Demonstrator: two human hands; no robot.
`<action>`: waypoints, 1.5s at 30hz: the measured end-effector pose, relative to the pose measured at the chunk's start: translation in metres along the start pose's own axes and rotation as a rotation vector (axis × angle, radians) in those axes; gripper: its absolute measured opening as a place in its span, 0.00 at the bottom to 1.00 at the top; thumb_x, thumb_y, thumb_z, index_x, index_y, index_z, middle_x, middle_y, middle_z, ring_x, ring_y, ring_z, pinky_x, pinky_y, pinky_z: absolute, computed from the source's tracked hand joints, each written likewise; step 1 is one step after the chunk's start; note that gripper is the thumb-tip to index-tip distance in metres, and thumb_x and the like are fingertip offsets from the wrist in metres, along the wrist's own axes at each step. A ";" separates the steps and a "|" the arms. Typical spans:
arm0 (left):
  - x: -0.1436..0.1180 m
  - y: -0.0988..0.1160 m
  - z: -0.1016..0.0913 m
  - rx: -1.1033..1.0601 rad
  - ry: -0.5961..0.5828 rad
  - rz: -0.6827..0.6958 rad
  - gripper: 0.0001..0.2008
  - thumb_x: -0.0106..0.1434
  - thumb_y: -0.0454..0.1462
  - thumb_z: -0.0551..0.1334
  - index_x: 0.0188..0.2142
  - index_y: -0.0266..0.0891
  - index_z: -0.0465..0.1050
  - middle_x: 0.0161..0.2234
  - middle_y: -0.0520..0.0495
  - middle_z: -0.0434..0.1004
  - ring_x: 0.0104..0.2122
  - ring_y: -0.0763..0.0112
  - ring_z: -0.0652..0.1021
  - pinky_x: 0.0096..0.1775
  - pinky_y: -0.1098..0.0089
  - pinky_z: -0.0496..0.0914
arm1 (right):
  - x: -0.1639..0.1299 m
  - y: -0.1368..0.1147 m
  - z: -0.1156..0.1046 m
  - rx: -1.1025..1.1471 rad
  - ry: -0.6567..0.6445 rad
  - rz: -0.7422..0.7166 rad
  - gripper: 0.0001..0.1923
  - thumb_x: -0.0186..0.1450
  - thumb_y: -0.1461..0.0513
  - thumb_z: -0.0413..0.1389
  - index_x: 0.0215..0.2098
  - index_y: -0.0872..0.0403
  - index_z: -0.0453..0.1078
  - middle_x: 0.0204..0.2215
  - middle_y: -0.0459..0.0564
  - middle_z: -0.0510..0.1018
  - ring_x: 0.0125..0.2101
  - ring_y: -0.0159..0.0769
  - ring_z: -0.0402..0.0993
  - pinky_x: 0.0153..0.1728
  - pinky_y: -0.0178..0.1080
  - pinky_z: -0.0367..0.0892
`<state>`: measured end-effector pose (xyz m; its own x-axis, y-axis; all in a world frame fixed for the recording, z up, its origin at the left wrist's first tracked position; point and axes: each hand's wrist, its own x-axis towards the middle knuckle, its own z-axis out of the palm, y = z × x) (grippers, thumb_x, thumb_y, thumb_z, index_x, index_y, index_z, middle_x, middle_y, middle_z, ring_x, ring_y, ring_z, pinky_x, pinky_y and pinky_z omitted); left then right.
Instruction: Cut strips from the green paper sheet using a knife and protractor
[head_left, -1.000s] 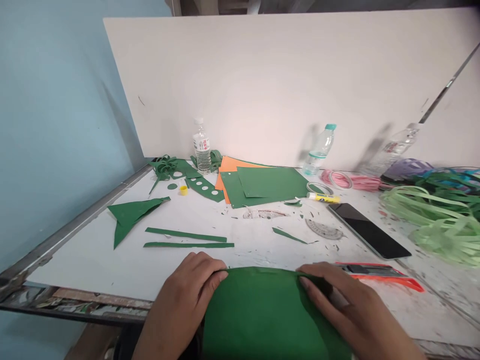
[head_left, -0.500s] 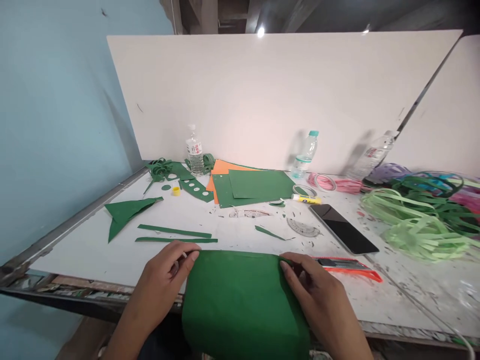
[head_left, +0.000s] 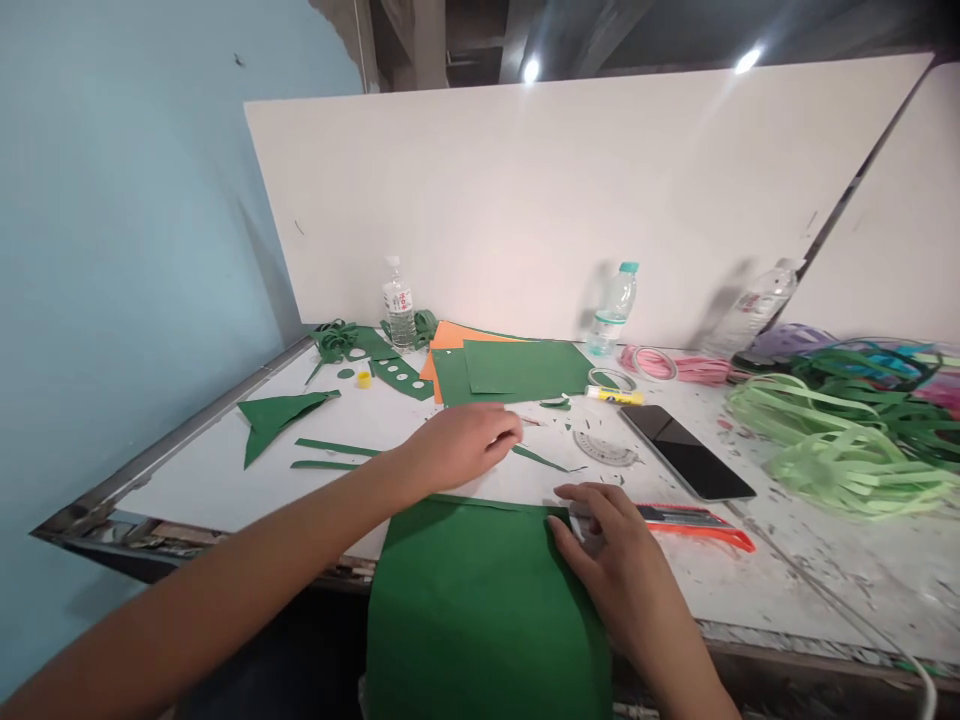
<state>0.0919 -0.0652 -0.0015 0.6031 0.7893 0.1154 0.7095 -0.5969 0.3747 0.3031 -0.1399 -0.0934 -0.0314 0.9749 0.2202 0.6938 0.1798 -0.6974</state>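
Note:
A green sheet of paper (head_left: pixel 487 610) hangs over the table's front edge, with a narrow fold line along its top. My right hand (head_left: pixel 619 565) lies at the sheet's upper right corner, its thumb and fingers apart. Reaching across above the sheet, my left hand (head_left: pixel 469 445) has its fingers curled down at the tabletop; what they close on is hidden. A thin, pointed thing (head_left: pixel 532 421) shows just beyond its fingers. Green paper strips (head_left: pixel 337 447) lie left of that hand, partly covered by the forearm. An orange box cutter (head_left: pixel 697 522) is right of my right hand.
Green sheets (head_left: pixel 529 367) and an orange sheet (head_left: pixel 450 335) are stacked at the back. A phone (head_left: pixel 686 453), protractor (head_left: pixel 604 450), glue stick (head_left: pixel 615 396) and bundled light green strips (head_left: pixel 847 455) are on the right. Bottles (head_left: pixel 613 310) stand by the white panel.
My left hand has let go of the green sheet's left corner and moved forward and right over the table. My right hand's fingers have loosened at the right corner.

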 end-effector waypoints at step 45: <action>0.046 -0.097 -0.041 0.225 0.323 -0.578 0.18 0.68 0.47 0.63 0.48 0.35 0.72 0.45 0.43 0.77 0.41 0.62 0.79 0.41 0.62 0.75 | 0.002 0.001 -0.002 -0.043 -0.092 -0.130 0.14 0.72 0.61 0.48 0.45 0.50 0.76 0.50 0.54 0.78 0.48 0.47 0.75 0.49 0.50 0.71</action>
<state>0.0358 0.0352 0.0052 -0.0078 0.9717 0.2360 0.9632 -0.0561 0.2629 0.3049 -0.1380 -0.0919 -0.1875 0.9520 0.2420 0.7097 0.3016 -0.6367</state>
